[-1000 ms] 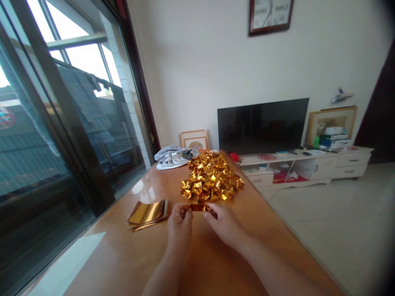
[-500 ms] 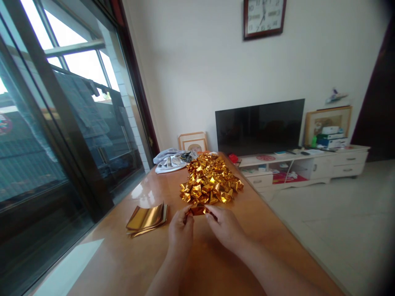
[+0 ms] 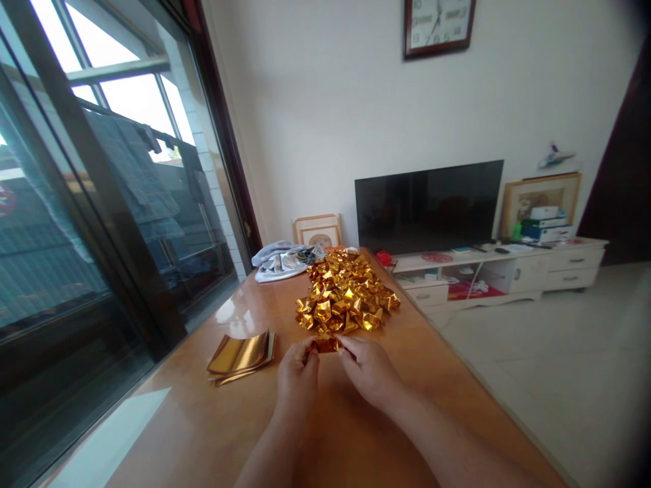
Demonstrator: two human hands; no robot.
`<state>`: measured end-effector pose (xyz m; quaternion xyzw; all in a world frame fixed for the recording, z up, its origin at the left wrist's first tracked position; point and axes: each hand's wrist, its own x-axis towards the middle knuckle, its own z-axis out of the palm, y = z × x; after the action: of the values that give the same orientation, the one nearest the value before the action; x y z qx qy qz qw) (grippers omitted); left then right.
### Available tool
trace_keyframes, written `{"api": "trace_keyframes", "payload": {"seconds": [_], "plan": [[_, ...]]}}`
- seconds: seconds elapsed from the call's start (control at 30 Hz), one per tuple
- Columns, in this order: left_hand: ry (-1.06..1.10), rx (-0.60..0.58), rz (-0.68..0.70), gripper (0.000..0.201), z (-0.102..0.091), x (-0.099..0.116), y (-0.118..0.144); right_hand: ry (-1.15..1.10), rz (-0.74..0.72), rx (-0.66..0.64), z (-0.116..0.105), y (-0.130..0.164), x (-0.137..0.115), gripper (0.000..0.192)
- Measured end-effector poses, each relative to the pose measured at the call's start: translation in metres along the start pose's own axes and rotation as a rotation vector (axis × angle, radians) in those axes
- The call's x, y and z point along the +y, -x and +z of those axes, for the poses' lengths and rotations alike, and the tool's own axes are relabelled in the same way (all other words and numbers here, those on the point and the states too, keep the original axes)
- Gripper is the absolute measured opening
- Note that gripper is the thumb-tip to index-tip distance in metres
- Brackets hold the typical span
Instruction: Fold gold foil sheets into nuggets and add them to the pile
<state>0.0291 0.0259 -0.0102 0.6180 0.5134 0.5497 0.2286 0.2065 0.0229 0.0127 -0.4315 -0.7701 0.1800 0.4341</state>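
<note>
Between my two hands is a folded piece of gold foil paper [image 3: 326, 345], held just above the table in front of a heap. My left hand [image 3: 298, 369] pinches its left end, thumb toward me. On the other end, my right hand [image 3: 367, 366] closes with thumb and forefinger. Beyond them lies the heap of folded gold foil pieces [image 3: 346, 291], shiny and crumpled-looking. To the left of my left hand rests a stack of flat gold foil sheets [image 3: 239, 356], its upper sheets curling. My fingertips partly hide the piece's ends.
The brown wooden table [image 3: 244, 427] has a white sheet [image 3: 116, 434] at its near left. Grey-white cloth [image 3: 285, 263] lies at the far left end. Beyond stand a television [image 3: 430, 207] and a low white cabinet [image 3: 549, 271]. A glass sliding door [image 3: 127, 203] runs along the left.
The view has tipped slightly, so the background sits a little higher. Both hands keep their hold on the foil piece, with only a small shift of the right fingertips.
</note>
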Motion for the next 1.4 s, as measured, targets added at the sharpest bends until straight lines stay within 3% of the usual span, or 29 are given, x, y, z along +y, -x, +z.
{"api": "trace_keyframes", "payload": {"seconds": [0.3, 0.53, 1.07, 1.2, 1.4], "plan": [[-0.032, 0.0, -0.036, 0.033, 0.001, 0.007, 0.001, 0.053, 0.08, 0.023, -0.002, -0.001, 0.0, 0.028], [-0.072, -0.013, -0.041, 0.032, 0.001, 0.007, 0.002, 0.139, 0.039, 0.001, 0.001, 0.001, -0.001, 0.019], [-0.082, -0.001, -0.043, 0.032, 0.001, 0.006, 0.002, 0.18, 0.111, 0.041, 0.002, 0.002, 0.001, 0.015], [0.023, -0.001, -0.133, 0.035, 0.004, 0.01, 0.004, 0.151, 0.12, 0.045, -0.002, 0.001, 0.002, 0.02], [0.205, -0.029, -0.232, 0.053, 0.006, 0.019, 0.005, 0.099, 0.269, 0.117, -0.011, -0.005, 0.011, 0.025]]}}
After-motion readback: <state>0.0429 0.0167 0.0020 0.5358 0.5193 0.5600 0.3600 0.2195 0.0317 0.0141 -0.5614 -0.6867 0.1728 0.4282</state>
